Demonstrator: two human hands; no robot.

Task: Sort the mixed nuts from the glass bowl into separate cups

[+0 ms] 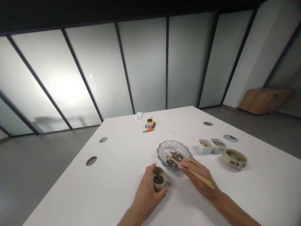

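Observation:
My left hand (148, 192) is wrapped round a small beige cup (160, 187), which leans a little and has dark brown beans (158, 179) in its bottom. A pair of wooden chopsticks (199, 176) is gripped in my right hand (199, 177). Their tips reach into a clear scalloped glass bowl (162, 150), over more dark beans (176, 156) lying there. Whether the tips pinch a bean is too small to tell. Cup and bowl stand close together, the cup nearer to me.
Right of the bowl are two joined white dishes (205, 150) with small dried pieces, and a beige ceramic bowl (235, 165) with dark lettering. Farther back on the white table (117, 179) lie a yellow toy car (150, 123), an orange toy carrot (149, 130) and a white box-shaped device (139, 115).

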